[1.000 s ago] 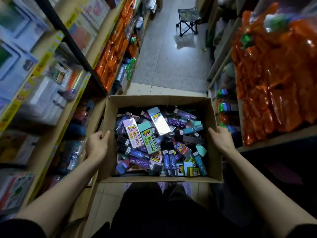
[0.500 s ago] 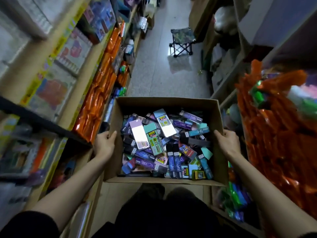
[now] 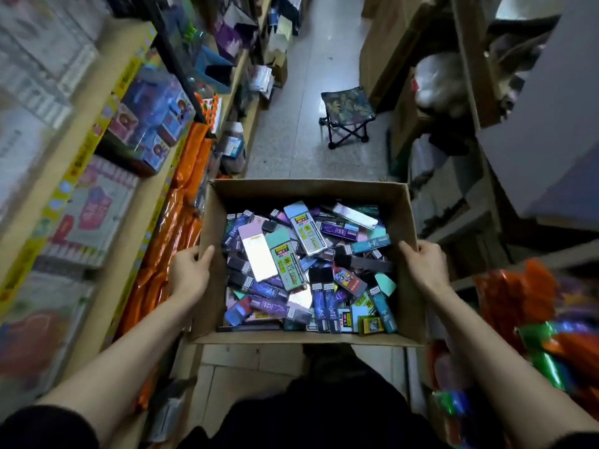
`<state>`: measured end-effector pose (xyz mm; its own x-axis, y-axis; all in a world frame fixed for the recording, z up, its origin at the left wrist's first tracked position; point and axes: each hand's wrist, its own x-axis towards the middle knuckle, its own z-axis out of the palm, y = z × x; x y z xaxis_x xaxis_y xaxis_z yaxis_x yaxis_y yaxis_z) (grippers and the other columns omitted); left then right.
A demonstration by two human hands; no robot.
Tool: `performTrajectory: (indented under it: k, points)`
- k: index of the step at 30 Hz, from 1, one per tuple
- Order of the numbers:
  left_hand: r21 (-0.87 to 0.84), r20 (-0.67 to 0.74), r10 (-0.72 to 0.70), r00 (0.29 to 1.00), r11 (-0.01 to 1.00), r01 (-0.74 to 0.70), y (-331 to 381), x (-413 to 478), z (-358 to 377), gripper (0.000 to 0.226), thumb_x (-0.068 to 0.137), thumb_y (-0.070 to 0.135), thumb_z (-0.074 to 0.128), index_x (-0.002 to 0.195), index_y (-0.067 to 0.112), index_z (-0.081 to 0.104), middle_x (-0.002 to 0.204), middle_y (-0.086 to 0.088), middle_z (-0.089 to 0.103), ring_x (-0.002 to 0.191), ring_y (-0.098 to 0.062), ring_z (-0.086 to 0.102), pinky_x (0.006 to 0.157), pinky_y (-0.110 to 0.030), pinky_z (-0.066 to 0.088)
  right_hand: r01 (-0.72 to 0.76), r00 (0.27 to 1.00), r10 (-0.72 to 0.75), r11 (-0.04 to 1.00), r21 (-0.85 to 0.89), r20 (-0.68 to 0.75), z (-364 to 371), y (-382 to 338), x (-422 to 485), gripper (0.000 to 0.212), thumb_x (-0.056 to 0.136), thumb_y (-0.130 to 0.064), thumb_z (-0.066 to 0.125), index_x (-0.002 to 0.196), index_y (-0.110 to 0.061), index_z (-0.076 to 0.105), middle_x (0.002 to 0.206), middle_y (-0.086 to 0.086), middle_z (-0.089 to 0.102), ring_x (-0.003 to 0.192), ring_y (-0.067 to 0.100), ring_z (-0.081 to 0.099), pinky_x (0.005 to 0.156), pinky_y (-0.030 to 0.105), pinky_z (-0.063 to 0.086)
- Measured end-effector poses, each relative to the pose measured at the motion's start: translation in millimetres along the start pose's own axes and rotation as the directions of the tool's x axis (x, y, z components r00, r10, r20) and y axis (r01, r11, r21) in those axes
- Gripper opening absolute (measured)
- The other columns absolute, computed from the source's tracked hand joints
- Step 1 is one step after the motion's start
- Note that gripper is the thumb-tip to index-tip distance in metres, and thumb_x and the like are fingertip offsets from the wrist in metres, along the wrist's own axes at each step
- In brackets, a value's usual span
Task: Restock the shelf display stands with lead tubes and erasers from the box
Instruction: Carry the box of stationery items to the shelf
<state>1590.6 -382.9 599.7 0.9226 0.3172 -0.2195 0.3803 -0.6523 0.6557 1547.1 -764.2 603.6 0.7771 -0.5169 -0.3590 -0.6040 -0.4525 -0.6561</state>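
Observation:
An open cardboard box [image 3: 311, 189] is held in front of me over the aisle floor. It is heaped with several flat lead tubes and erasers [image 3: 298, 254] in purple, teal, pink and black. My left hand [image 3: 189, 272] grips the box's left wall, thumb hooked over the rim. My right hand [image 3: 424, 264] grips the right wall the same way. Both forearms reach in from the bottom of the view.
Stocked shelves [image 3: 107, 176] run along the left, with orange packets [image 3: 181, 222] close to the box. More shelves and orange and green packets [image 3: 531, 296] crowd the right. A small folding stool [image 3: 348, 115] stands in the tiled aisle ahead.
The view has tilted up and I have moved along the aisle with the box. The stool is nearer. Both hands keep the same grip on the box.

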Motion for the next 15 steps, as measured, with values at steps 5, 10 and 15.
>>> performTrajectory:
  k: [5, 10, 15]
  points:
    - [0.032, -0.039, 0.005, 0.999, 0.999, -0.004, 77, 113, 13, 0.045, 0.092, 0.025, 0.057, 0.054, 0.011, 0.038, 0.050, -0.006, 0.032, 0.049, -0.023, 0.030, 0.050, -0.032, 0.018, -0.001, 1.000, 0.001, 1.000, -0.004, 0.018, -6, -81, 120, 0.029, 0.091, -0.032, 0.055, 0.070, -0.015, 0.063, 0.073, 0.007, 0.066, 0.070, 0.025, 0.061, 0.065, 0.035, 0.047]
    - [0.016, -0.064, -0.018, 0.998, 1.000, 0.019, 141, 220, 38, 0.048, 0.093, 0.022, 0.056, 0.051, 0.015, 0.034, 0.047, -0.002, 0.031, 0.046, -0.022, 0.030, 0.050, -0.032, 0.020, 0.034, 0.999, -0.033, 0.999, -0.027, 0.014, -1, -155, 239, 0.032, 0.090, -0.034, 0.054, 0.069, -0.012, 0.063, 0.069, 0.006, 0.066, 0.067, 0.025, 0.061, 0.064, 0.037, 0.049]
    - [-0.009, -0.042, -0.028, 0.999, 1.000, 0.027, 199, 341, 71, 0.048, 0.094, 0.021, 0.055, 0.053, 0.016, 0.030, 0.050, -0.002, 0.026, 0.048, -0.020, 0.026, 0.051, -0.031, 0.016, 0.043, 0.999, -0.042, 0.999, -0.031, 0.010, 17, -218, 359, 0.035, 0.090, -0.032, 0.055, 0.065, -0.008, 0.060, 0.062, 0.004, 0.062, 0.063, 0.024, 0.058, 0.055, 0.030, 0.041]
